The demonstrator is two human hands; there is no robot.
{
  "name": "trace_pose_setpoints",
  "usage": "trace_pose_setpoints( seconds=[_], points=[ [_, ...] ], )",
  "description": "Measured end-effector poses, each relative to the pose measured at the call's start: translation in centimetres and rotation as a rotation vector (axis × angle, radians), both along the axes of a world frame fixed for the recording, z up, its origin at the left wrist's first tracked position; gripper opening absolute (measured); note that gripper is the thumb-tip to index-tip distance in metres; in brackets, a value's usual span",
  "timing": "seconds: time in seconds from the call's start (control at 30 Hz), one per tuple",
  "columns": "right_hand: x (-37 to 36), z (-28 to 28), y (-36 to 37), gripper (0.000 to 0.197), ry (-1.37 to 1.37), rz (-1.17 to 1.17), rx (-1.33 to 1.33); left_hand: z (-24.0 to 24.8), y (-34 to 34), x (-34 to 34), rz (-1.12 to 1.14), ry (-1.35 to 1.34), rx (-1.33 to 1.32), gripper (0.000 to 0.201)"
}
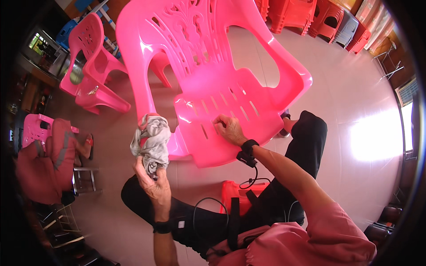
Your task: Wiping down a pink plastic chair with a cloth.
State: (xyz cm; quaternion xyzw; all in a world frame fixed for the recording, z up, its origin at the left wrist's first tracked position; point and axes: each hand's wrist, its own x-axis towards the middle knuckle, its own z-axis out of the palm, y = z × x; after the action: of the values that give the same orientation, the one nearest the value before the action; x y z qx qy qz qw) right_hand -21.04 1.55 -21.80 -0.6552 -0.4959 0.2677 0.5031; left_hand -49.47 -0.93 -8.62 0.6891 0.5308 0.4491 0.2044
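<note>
A large pink plastic armchair (213, 84) stands tilted in front of me, its patterned backrest at the far side and its slotted seat toward me. My left hand (155, 186) is closed on a crumpled grey-white cloth (156, 135), which is wrapped over the front end of the chair's left armrest. On the seat, beside the slots, my right hand (230, 129) rests with its fingers curled in. Whether those fingers hold anything is hidden. Both my wrists wear dark bands, and a cable hangs from the right one.
Another pink chair (91, 66) stands at the far left. Stacks of red stools (293, 15) and a grey stool (346, 30) line the back. A red stool (228, 190) is below me between my legs. At left, a person in a red top (42, 173) sits near a pink chair (34, 126).
</note>
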Motion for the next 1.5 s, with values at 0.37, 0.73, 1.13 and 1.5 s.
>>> trace_pose_setpoints(
  seconds=[0.37,0.73,1.13,1.5],
  points=[
    [0.8,-1.0,-0.1,0.009,0.054,-0.012,0.008,-12.4,-2.2,5.8,0.295,-0.727,-0.456,0.041],
    [-0.3,-0.4,0.2,0.009,0.096,-0.013,0.049,-25.8,-1.0,1.9,-0.07,-1.178,-1.065,0.022],
    [0.8,-0.6,-0.2,0.011,0.026,-0.021,0.012,-6.9,-1.5,4.3,-0.206,-0.883,-0.894,0.031],
    [7.5,6.2,-1.5,0.083,0.782,0.58,-0.369,-1.0,1.3,15.1,-0.461,0.681,-0.107,0.03]
  ],
)
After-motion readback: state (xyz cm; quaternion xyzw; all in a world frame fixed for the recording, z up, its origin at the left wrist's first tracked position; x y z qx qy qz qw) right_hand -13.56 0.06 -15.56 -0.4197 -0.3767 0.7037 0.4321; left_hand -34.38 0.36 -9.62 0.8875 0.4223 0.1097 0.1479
